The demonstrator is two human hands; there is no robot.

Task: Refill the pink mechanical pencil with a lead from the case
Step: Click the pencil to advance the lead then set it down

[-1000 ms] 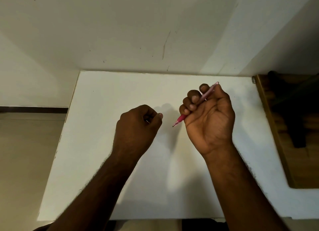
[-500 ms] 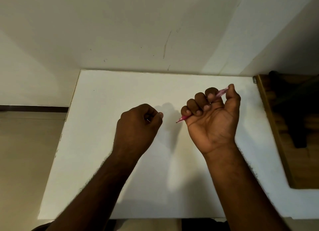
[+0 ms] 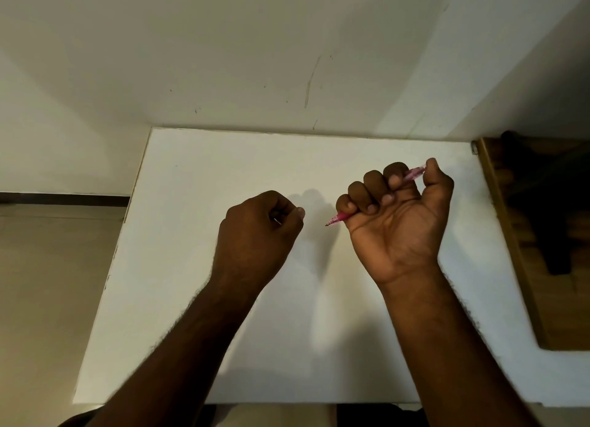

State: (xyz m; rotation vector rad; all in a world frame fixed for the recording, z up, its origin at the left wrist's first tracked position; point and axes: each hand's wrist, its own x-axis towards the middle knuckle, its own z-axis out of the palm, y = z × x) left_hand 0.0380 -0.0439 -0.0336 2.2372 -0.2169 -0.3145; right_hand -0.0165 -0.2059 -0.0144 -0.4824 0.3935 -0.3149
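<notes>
The right hand (image 3: pixel 396 222) fists the pink mechanical pencil (image 3: pixel 340 217) above the white table (image 3: pixel 198 267), thumb on its back end and tip aimed at the left hand (image 3: pixel 258 231), which pinches a thin lead (image 3: pixel 277 221). No case is visible. Threading the lead probably comes next, needing close alignment.

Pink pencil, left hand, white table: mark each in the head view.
pink pencil (image 3: pixel 339 218): head view, on the pink grip section near the tip.
left hand (image 3: pixel 255 235): head view, back of the fist.
white table (image 3: pixel 198 267): head view, bare top.
</notes>
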